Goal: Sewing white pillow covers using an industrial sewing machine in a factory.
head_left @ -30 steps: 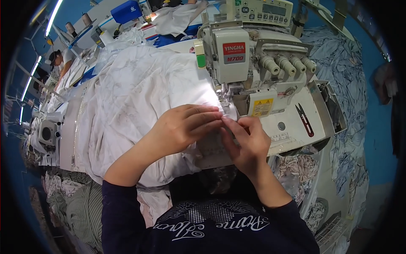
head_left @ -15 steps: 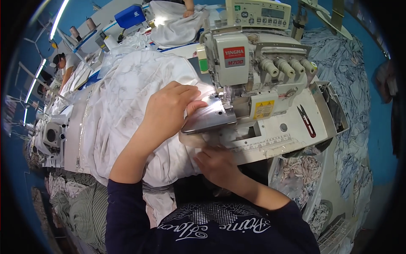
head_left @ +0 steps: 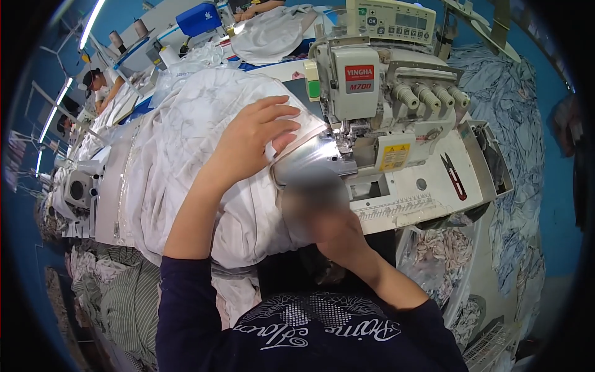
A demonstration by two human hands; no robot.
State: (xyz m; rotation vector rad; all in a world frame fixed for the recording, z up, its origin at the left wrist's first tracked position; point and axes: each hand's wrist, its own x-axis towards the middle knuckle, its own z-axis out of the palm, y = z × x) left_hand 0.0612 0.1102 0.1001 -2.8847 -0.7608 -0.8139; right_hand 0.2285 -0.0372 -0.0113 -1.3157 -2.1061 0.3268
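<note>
White patterned fabric lies in a large heap left of an overlock sewing machine. Its edge reaches up to the machine's presser foot and needle area. My left hand rests on the cloth just left of the lit metal plate, fingers stretched and apart. My right hand is in front of the plate, beside the near folds of the fabric. A blur covers its fingers, so what they hold, if anything, is hidden.
Red-handled thread snips lie on the machine bed. A grey tray sits at its right end. Bluish cloth is piled to the right, striped cloth at lower left. Another person works at far left; another's arm shows at top.
My left hand has moved up over the fabric, and its fingers have spread. The right hand has risen toward the plate's front edge. The fabric edge at the needle looks shifted.
</note>
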